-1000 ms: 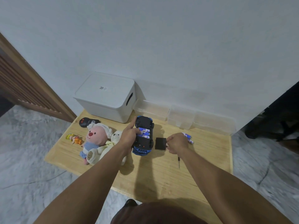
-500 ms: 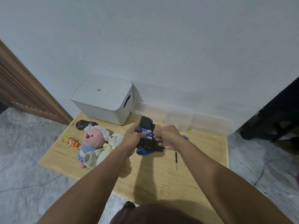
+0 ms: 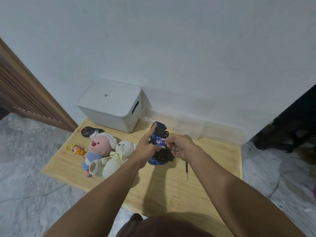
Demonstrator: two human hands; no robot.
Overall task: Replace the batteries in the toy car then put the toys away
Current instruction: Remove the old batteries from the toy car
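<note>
On table [image 3: 213, 168], upturned toy car [image 3: 159, 134] points wallward.

Lighting: soft, even, moderately bright, from above and behind the person. Shadows: dark arm and head shadows fall forward on the wooden desk [image 3: 213, 170]. Glare: none; wall [image 3: 171, 48] flatly lit. Distortion: wide-angle bowing at edges. Sharpness: slightly soft overall; right corner dim.

Near table [image 3: 153, 190]: bare wood, your hands pass freely.
Left: plush toys [image 3: 109, 156] crowd your forearm.
Behind: white bin [image 3: 111, 106], clear boxes [image 3: 189, 127] block.
Right: screwdriver [image 3: 186, 170] lies loose.
</note>
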